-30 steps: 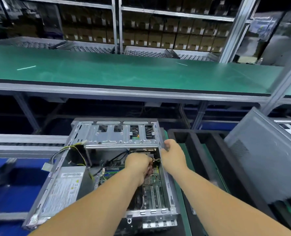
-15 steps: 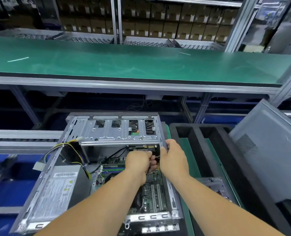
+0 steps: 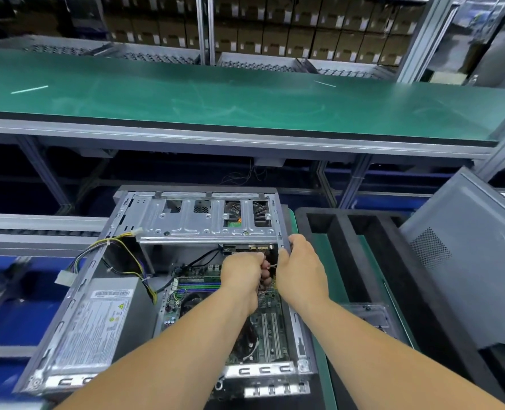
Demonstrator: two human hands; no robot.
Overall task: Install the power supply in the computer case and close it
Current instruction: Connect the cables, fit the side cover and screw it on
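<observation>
An open grey computer case [image 3: 76, 294] lies on its side in front of me. The silver power supply [image 3: 97, 324] with a white label sits in its left bay, and its yellow and black cables [image 3: 121, 247] loop over the case's left rim. The green motherboard [image 3: 198, 288] fills the middle. My left hand [image 3: 241, 273] is curled inside the case under the drive cage [image 3: 207, 220], pinching a thin wire. My right hand [image 3: 300, 267] grips the case's right wall beside it, and its fingers meet the same wire. What the fingertips hold beyond the wire is hidden.
A grey side panel [image 3: 464, 258] leans at the right over a black foam tray [image 3: 349, 247]. A long green workbench [image 3: 245, 102] runs across behind the case. Shelves of cardboard boxes [image 3: 289, 34] stand at the back. A roller conveyor [image 3: 38, 229] runs at the left.
Both hands stay at the same spot under the drive cage; the right hand has closed in toward the left. The view has tilted down a little.
</observation>
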